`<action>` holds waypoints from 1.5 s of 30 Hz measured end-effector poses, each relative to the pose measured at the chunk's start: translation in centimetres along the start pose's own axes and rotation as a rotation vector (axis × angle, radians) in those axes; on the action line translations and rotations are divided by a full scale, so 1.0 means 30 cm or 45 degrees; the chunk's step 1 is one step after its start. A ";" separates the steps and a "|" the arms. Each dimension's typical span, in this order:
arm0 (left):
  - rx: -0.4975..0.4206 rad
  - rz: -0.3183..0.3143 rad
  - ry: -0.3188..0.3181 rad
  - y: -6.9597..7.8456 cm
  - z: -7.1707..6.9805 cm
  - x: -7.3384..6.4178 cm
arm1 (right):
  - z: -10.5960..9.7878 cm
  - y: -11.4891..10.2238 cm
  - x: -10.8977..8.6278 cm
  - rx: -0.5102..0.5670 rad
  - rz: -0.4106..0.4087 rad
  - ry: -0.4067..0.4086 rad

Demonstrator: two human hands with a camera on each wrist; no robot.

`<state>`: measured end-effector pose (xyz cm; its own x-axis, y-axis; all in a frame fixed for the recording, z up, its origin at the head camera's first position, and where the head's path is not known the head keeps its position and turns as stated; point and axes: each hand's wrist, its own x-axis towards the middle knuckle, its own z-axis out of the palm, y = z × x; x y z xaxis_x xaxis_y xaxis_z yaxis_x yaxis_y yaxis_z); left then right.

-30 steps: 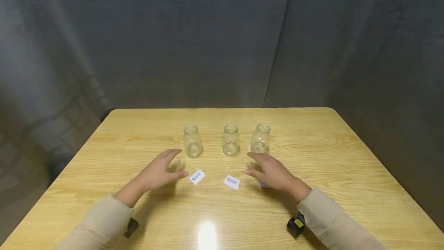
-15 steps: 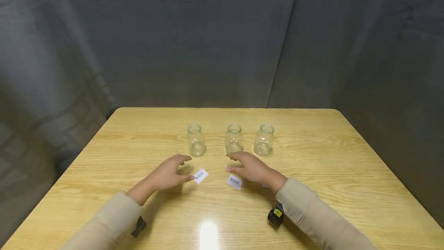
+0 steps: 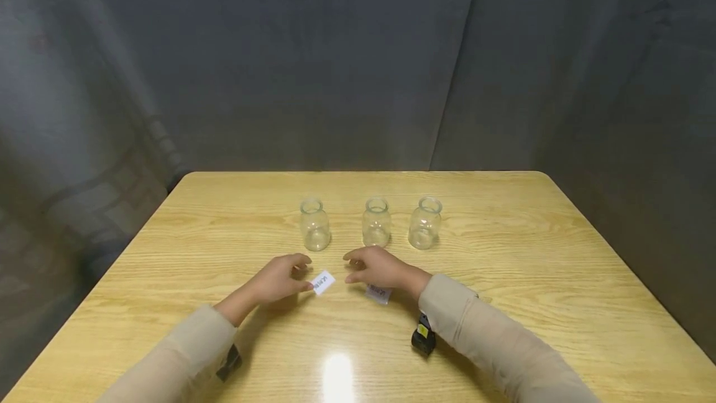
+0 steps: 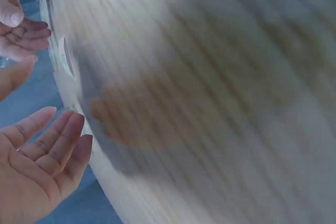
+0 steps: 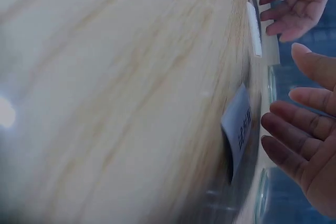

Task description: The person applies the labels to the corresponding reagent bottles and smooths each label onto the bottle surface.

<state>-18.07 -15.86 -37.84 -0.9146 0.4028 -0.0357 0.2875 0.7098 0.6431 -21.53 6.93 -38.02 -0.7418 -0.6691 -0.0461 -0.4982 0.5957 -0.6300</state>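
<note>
My left hand [image 3: 279,277] hovers over the table, fingers loosely bent and thumb spread. Its thumb tip overlaps the left corner of a small white paper label [image 3: 322,283] in the head view; the left wrist view shows that hand [image 4: 44,161] apart from the label [image 4: 65,59]. My right hand [image 3: 380,268] hangs above a second label [image 3: 378,294] and partly covers it. In the right wrist view this label [image 5: 239,124] bears dark printed characters and has a lifted edge. Neither hand holds anything.
Three clear glass jars stand upright in a row behind the hands: a left one [image 3: 315,229], a middle one [image 3: 376,226] and a right one [image 3: 425,226]. They rest on a wooden table [image 3: 531,254], with a grey curtain [image 3: 335,79] behind it.
My right hand has moved left, from in front of the right jar to above the middle label. The left hand has shifted slightly right. A third label is now hidden by the right arm.
</note>
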 end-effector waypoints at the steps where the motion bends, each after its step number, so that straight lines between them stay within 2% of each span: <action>1: 0.001 -0.008 -0.003 0.000 0.002 0.004 | 0.002 -0.003 0.006 -0.006 0.008 -0.015; 8: 0.030 -0.042 -0.008 -0.002 0.007 0.033 | 0.017 -0.024 0.052 -0.038 0.013 -0.082; 18: 0.013 -0.115 -0.002 0.015 0.033 0.063 | 0.042 -0.034 0.101 -0.111 -0.055 -0.085; 25: 0.091 -0.147 0.046 0.031 0.056 0.077 | 0.049 -0.053 0.109 -0.213 -0.072 -0.081; 30: 0.080 -0.188 0.065 0.031 0.065 0.073 | 0.067 -0.062 0.113 -0.298 -0.072 -0.077; 35: 0.021 -0.202 0.075 0.033 0.066 0.072 | 0.078 -0.064 0.117 -0.287 -0.069 -0.045; 38: -0.005 -0.168 0.061 0.019 0.067 0.070 | 0.086 -0.064 0.122 -0.277 -0.085 -0.030; 39: -0.011 -0.094 0.068 -0.024 0.080 0.081 | 0.088 -0.065 0.124 -0.271 -0.086 -0.029; 42: -0.002 -0.032 0.068 -0.035 0.079 0.079 | 0.093 -0.065 0.131 -0.252 -0.069 -0.032; 45: -0.003 -0.070 0.063 -0.021 0.077 0.079 | 0.094 -0.066 0.134 -0.229 -0.049 -0.031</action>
<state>-19.77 -14.03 -40.09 -0.9419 0.3342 -0.0330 0.2360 0.7286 0.6430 -22.26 1.80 -39.15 -0.7105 -0.7023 -0.0448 -0.5999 0.6377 -0.4832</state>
